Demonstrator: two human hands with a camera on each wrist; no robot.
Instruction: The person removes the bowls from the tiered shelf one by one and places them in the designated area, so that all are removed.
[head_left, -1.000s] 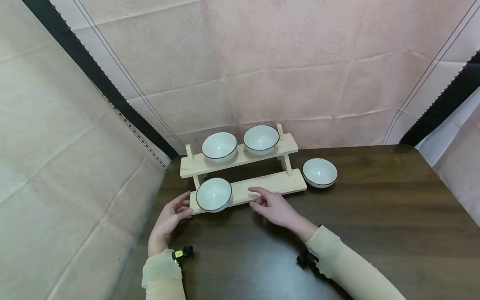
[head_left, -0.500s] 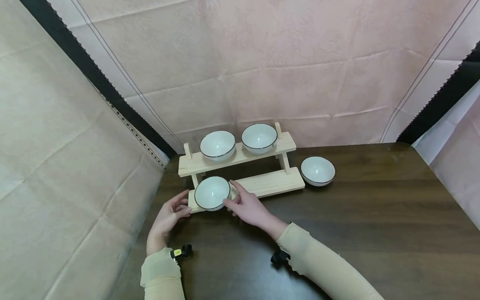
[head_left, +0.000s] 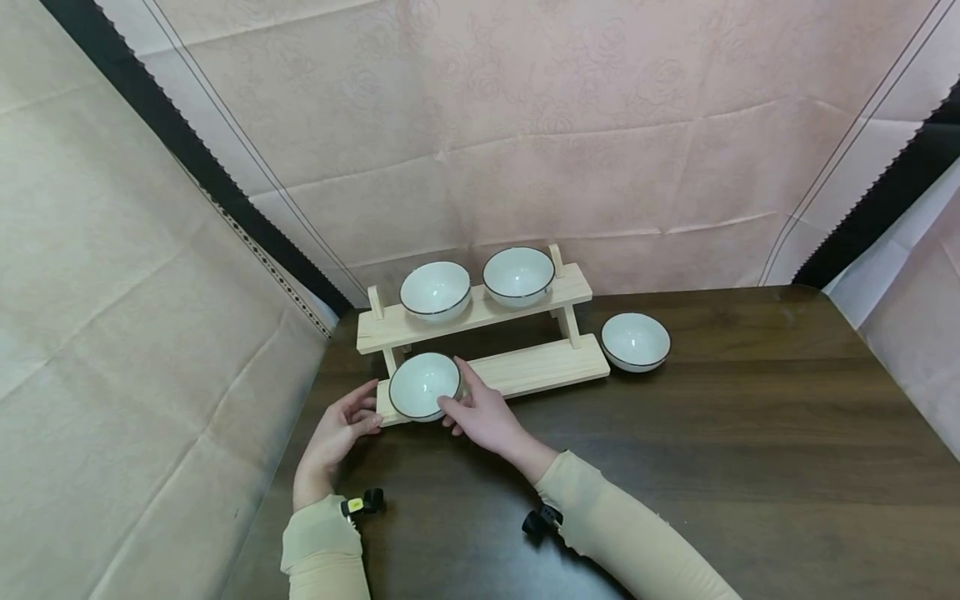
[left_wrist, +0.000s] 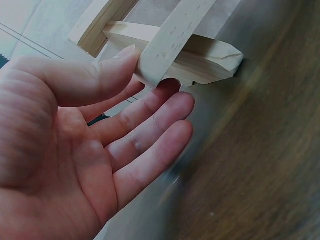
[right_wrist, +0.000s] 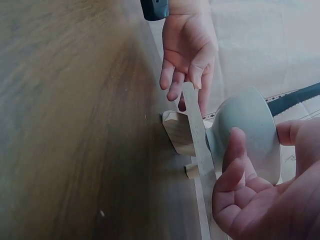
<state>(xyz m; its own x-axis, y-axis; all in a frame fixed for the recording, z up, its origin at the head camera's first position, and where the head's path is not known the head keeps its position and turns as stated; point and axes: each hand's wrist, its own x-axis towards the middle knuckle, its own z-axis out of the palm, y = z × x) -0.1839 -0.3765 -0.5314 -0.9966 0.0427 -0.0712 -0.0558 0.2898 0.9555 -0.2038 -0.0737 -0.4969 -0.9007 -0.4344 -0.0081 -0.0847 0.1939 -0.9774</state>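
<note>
A two-tier wooden shelf (head_left: 536, 367) stands on the table, its lower board in front. One white bowl with a dark rim (head_left: 422, 383) sits on the left part of that board. My right hand (head_left: 487, 419) holds this bowl by its right side, thumb at the rim and fingers along the outer wall, as the right wrist view shows of the bowl (right_wrist: 245, 127). At the left end of the lower board, my left hand (head_left: 335, 437) grips the board's end (left_wrist: 162, 55) between thumb and fingers; its other fingers (left_wrist: 150, 162) extend loosely below.
Two more white bowls, a left one (head_left: 435, 290) and a right one (head_left: 518, 275), stand on the upper board. Another bowl (head_left: 636, 342) rests on the dark wooden table (head_left: 750, 450), right of the shelf. Pale fabric (head_left: 562, 150) hangs behind the table.
My right hand has moved left from over the lower board to the bowl and taken hold of its right side. My left hand stays at the board's end; the bowls keep their places.
</note>
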